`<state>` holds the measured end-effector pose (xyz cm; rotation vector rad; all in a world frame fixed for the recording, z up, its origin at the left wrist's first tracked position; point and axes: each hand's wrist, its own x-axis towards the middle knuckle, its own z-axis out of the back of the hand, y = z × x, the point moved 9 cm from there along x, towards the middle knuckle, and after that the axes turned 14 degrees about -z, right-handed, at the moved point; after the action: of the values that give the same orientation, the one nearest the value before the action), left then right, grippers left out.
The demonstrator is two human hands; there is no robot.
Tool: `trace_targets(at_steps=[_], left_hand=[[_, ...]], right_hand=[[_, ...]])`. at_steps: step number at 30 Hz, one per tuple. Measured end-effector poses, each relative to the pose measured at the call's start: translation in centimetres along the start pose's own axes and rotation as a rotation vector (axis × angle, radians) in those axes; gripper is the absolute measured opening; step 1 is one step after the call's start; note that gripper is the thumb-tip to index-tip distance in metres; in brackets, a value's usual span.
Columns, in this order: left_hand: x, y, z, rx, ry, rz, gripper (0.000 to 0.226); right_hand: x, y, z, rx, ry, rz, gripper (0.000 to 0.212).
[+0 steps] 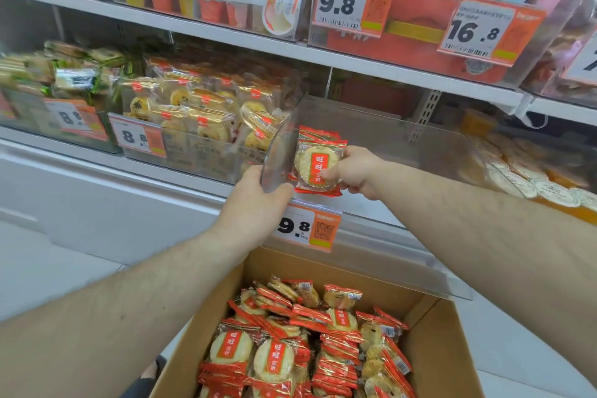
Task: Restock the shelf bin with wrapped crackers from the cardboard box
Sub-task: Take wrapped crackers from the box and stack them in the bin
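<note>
A clear plastic shelf bin (371, 145) stands at mid-shelf, its inside almost bare. My left hand (255, 200) grips the bin's front left corner. My right hand (352, 171) holds a small stack of red-and-clear wrapped crackers (315, 160) upright inside the bin against its left wall. Below, an open cardboard box (429, 333) holds several more of the same wrapped crackers (290, 346).
A 9.8 price tag (307, 228) hangs on the bin's front. A neighbouring bin of gold-wrapped biscuits (200, 113) sits to the left, another bin of round crackers (529, 178) to the right. Shelf above carries boxed goods and price tags (352, 3).
</note>
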<state>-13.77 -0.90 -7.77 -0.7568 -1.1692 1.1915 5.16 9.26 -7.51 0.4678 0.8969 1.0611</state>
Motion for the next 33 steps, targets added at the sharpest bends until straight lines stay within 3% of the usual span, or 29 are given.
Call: trace_targets(at_steps=[6,13,25,28,31,33], left_hand=[[0.3,0.0,0.0,-0.003,0.001,-0.021,0.017],[0.3,0.2,0.1,0.005,0.007,0.004,0.013],[0.1,-0.5,0.1,0.05,0.021,-0.016,0.018],[0.2,-0.3,0.1,0.004,0.011,-0.003,0.03],[0.4,-1.6,1.3,0.176,-0.087,-0.161,0.061],[-0.4,-4.3,2.0,0.331,-0.162,-0.387,0.057]], right_hand=[[2.7,0.4,-0.7,-0.177,-0.184,-0.018,0.018],[2.9,0.9,-1.9,-0.377,-0.172,0.008,0.027],[3.2,-0.3,-2.3,-0.257,-0.006,-0.056,0.041],[2.6,-0.4,-1.6,-0.233,-0.003,-0.081,0.037],[1.4,-0.2,-0.3,-0.281,-0.062,-0.08,0.037],[0.1,-0.1,0.7,-0.375,-0.141,-0.076,0.041]])
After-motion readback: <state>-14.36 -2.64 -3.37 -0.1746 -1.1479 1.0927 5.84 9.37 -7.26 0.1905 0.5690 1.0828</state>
